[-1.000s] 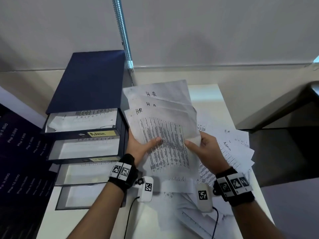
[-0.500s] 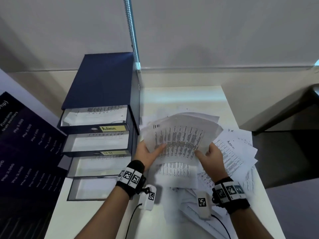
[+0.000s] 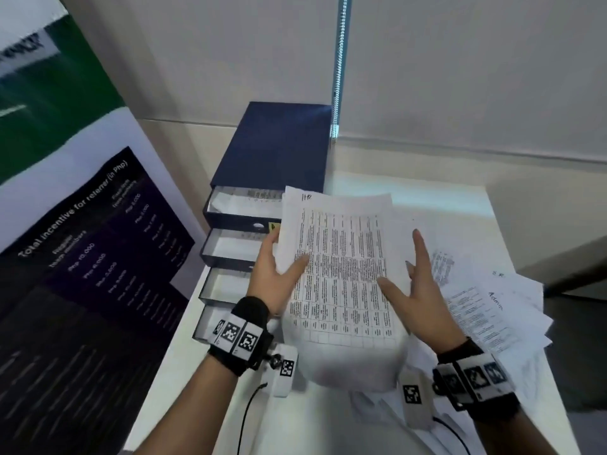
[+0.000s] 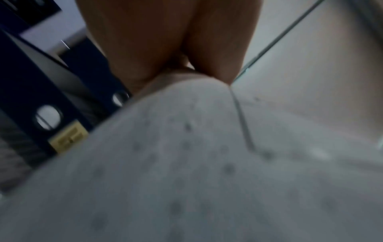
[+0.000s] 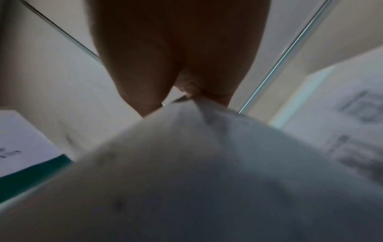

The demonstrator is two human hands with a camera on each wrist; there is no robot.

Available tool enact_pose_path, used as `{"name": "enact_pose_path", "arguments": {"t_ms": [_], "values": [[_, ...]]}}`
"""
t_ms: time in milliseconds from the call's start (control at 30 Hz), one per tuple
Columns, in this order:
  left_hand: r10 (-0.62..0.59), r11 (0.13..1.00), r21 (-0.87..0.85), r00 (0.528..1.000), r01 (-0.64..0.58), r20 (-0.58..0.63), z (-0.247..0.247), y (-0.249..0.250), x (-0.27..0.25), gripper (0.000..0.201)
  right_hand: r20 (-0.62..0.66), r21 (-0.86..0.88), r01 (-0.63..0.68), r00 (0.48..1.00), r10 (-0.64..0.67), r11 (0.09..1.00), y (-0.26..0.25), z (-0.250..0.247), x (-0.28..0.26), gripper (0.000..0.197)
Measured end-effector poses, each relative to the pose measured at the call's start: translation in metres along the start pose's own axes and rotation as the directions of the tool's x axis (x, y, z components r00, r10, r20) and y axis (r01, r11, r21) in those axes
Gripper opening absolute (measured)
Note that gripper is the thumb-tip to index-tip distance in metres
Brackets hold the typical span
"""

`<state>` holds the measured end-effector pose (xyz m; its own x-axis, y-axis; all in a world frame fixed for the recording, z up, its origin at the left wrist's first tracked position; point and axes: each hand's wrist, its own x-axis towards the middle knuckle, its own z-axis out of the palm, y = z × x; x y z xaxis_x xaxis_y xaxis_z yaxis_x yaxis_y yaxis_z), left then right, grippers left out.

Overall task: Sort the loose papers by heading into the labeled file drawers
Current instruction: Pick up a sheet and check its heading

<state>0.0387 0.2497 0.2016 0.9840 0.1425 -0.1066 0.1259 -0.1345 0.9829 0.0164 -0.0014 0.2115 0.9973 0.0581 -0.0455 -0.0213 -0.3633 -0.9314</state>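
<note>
A stack of printed papers (image 3: 341,274) headed "HR" is held up in front of the dark blue drawer cabinet (image 3: 279,149). My left hand (image 3: 276,277) grips the stack's left edge, thumb on top and fingers behind. My right hand (image 3: 410,284) has straight, spread fingers along the stack's right edge, and its thumb lies on the top sheet. All the cabinet's drawers stand pulled out; the top drawer (image 3: 243,201) holds a sheet. The stack partly covers a yellow label (image 3: 274,227). The left wrist view shows the stack (image 4: 186,163) and a yellow label (image 4: 68,137).
Loose papers (image 3: 492,310), one headed "Admin", lie fanned on the white table (image 3: 443,198) to the right. A large printed banner (image 3: 82,257) stands at the left next to the cabinet. A bead cord (image 3: 338,77) hangs against the wall behind.
The fanned, bent sheets are now squared into one stack and have moved left, in front of the drawers. My right hand's fingers have straightened. My head has turned left.
</note>
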Motion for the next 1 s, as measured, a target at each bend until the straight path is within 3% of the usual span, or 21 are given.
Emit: {"name": "enact_pose_path", "arguments": {"t_ms": [100, 167, 267, 300, 433, 533, 600, 667, 767, 867, 933, 1000], "values": [[-0.144, 0.989, -0.040, 0.989, 0.142, -0.045, -0.052, -0.003, -0.008, 0.062, 0.279, -0.015, -0.027, 0.960, 0.030, 1.000, -0.020, 0.034, -0.003, 0.070], [-0.261, 0.961, -0.104, 0.964, 0.254, -0.053, -0.085, -0.002, -0.014, 0.060, 0.442, 0.053, -0.165, 0.888, 0.125, 0.985, -0.027, 0.061, -0.004, 0.054], [-0.345, 0.932, -0.144, 0.935, 0.332, -0.083, -0.127, 0.001, -0.019, 0.056, 0.580, 0.310, -0.487, 0.777, 0.244, 0.816, -0.039, 0.098, -0.003, 0.043], [-0.359, 0.926, -0.158, 0.928, 0.342, -0.095, -0.138, 0.000, -0.021, 0.062, 0.595, 0.347, -0.538, 0.759, 0.263, 0.768, -0.043, 0.107, -0.001, 0.042], [-0.405, 0.911, -0.140, 0.908, 0.389, -0.109, -0.164, -0.011, -0.025, 0.078, 0.565, 0.360, -0.581, 0.759, 0.324, 0.730, -0.046, 0.129, 0.019, 0.044], [-0.433, 0.896, -0.130, 0.901, 0.424, -0.043, -0.165, -0.022, -0.025, 0.061, 0.485, 0.381, -0.583, 0.787, 0.382, 0.718, -0.044, 0.138, 0.040, 0.046], [-0.423, 0.900, -0.107, 0.906, 0.422, 0.011, -0.162, -0.030, -0.024, 0.060, 0.448, 0.440, -0.601, 0.791, 0.416, 0.667, -0.043, 0.140, 0.053, 0.045], [-0.372, 0.926, -0.074, 0.928, 0.370, -0.017, -0.159, -0.034, -0.023, 0.045, 0.451, 0.447, -0.614, 0.783, 0.428, 0.651, -0.041, 0.136, 0.057, 0.047], [-0.260, 0.965, -0.015, 0.951, 0.261, -0.165, -0.156, -0.037, -0.019, 0.017, 0.535, 0.257, -0.609, 0.736, 0.415, 0.750, -0.036, 0.118, 0.041, 0.052], [-0.259, 0.963, 0.018, 0.945, 0.268, -0.201, -0.158, -0.038, -0.014, 0.024, 0.636, 0.203, -0.643, 0.660, 0.400, 0.739, -0.024, 0.106, 0.029, 0.048], [-0.306, 0.946, 0.073, 0.945, 0.316, -0.118, -0.162, -0.037, -0.011, 0.030, 0.557, 0.204, -0.617, 0.711, 0.428, 0.760, -0.022, 0.108, 0.032, 0.038], [-0.331, 0.932, 0.143, 0.943, 0.334, -0.044, -0.165, -0.031, -0.007, 0.023, 0.425, 0.238, -0.572, 0.788, 0.445, 0.785, -0.020, 0.113, 0.043, 0.031]]}}
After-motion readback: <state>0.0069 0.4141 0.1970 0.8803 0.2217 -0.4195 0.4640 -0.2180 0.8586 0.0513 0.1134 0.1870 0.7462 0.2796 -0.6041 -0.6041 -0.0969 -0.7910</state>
